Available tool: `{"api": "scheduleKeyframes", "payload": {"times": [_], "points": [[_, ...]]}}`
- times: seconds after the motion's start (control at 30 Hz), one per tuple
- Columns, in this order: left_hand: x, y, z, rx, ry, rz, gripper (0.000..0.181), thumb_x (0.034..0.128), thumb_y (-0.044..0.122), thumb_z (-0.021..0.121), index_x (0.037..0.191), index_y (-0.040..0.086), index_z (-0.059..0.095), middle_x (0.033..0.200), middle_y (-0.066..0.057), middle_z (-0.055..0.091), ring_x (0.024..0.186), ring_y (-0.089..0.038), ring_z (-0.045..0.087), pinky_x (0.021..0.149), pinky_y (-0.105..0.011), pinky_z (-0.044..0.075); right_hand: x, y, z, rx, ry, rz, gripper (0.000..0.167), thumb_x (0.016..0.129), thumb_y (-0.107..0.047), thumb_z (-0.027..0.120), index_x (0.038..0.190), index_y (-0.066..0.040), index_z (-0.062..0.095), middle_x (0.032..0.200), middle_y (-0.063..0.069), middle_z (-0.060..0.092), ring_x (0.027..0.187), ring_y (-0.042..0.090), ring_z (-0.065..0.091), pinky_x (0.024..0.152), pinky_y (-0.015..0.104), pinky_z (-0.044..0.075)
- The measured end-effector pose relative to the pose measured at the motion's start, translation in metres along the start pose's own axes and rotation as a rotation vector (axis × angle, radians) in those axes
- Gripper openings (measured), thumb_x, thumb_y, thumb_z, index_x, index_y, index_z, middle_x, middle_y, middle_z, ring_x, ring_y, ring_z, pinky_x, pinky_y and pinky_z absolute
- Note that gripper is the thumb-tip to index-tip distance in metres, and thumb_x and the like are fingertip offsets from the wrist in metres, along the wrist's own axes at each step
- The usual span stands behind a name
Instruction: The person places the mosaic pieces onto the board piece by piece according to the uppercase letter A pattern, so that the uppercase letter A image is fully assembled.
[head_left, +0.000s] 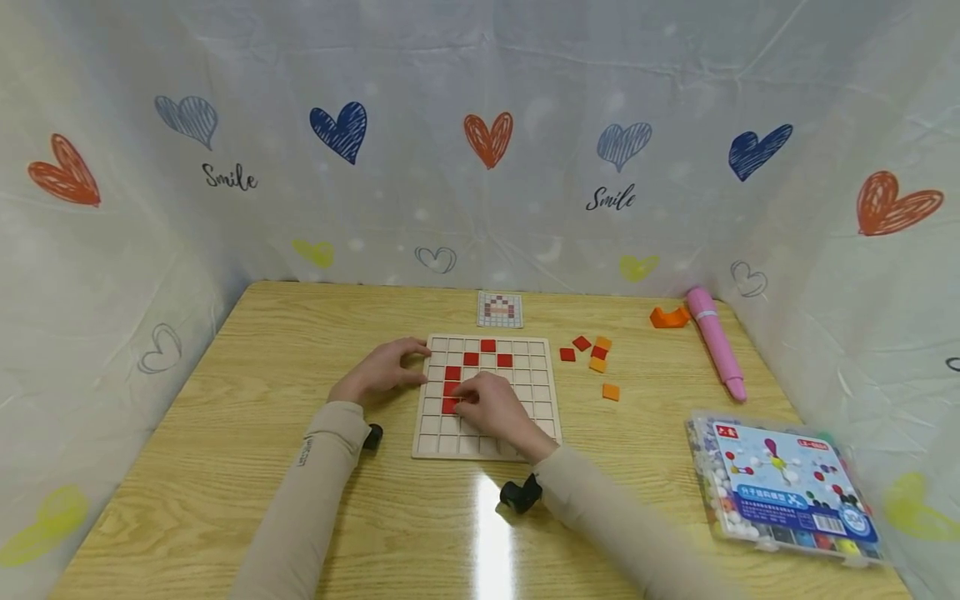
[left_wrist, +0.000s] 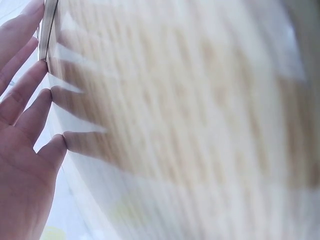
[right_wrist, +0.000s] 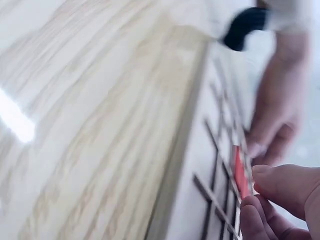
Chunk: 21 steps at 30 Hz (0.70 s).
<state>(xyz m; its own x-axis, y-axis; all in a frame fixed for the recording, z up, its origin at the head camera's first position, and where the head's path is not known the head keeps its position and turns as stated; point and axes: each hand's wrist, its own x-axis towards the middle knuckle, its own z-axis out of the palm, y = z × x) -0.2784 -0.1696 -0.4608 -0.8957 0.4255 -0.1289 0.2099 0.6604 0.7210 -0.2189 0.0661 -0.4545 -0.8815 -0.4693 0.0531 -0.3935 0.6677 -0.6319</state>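
Observation:
A light wooden grid board lies on the table with several red square tiles set in its cells. My left hand is at the board's left edge, fingers spread and fingertips against the rim. Over the left middle of the grid, my right hand has its thumb and fingertips brought together. In the right wrist view, a sliver of red tile shows between them, beside another red tile in the grid. The right hand hides several cells in the head view.
Loose red tiles and orange tiles lie right of the board. A small pattern card is behind it. At the right are an orange curved piece, a pink pen-shaped object and a clear parts box.

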Motion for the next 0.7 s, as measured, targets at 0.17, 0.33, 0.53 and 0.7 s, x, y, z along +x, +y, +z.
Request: {"api": "scheduleKeyframes", "payload": {"times": [0.17,0.33,0.53,0.7], "points": [[0.0,-0.002,0.001,-0.003,0.003,-0.01,0.051,0.0904,0.02,0.072,0.137,0.008,0.056,0.155,-0.01,0.036,0.146,-0.033,0.022,0.118,-0.052,0.019,-0.014,0.01,-0.014,0.155,0.083,0.122,0.023,0.091,-0.018,0.07,0.113,-0.008,0.074,0.109,0.004,0.069,0.093,0.017,0.064,0.081,0.033,0.055],[-0.001,-0.002,0.001,-0.017,0.001,-0.018,0.052,0.0906,0.02,0.072,0.138,0.009,0.055,0.156,-0.008,0.035,0.147,-0.032,0.02,0.119,-0.05,0.018,-0.026,0.039,-0.037,0.267,0.197,0.272,0.033,0.092,-0.022,0.07,0.123,-0.009,0.069,0.114,0.005,0.067,0.102,0.021,0.063,0.086,0.038,0.055],[-0.001,-0.002,0.002,-0.023,-0.004,-0.028,0.051,0.091,0.019,0.072,0.138,0.009,0.055,0.156,-0.008,0.034,0.147,-0.032,0.02,0.119,-0.05,0.018,-0.042,0.079,-0.067,0.328,0.329,0.441,0.044,0.095,-0.024,0.066,0.133,-0.005,0.06,0.127,0.014,0.062,0.115,0.029,0.059,0.094,0.043,0.052],[0.0,-0.003,0.002,-0.02,-0.004,-0.023,0.051,0.0907,0.019,0.072,0.138,0.009,0.055,0.156,-0.009,0.034,0.147,-0.032,0.02,0.119,-0.05,0.018,-0.051,0.099,-0.079,0.335,0.352,0.526,0.051,0.096,-0.023,0.064,0.139,0.0,0.052,0.132,0.019,0.059,0.121,0.032,0.054,0.101,0.045,0.047]]}}
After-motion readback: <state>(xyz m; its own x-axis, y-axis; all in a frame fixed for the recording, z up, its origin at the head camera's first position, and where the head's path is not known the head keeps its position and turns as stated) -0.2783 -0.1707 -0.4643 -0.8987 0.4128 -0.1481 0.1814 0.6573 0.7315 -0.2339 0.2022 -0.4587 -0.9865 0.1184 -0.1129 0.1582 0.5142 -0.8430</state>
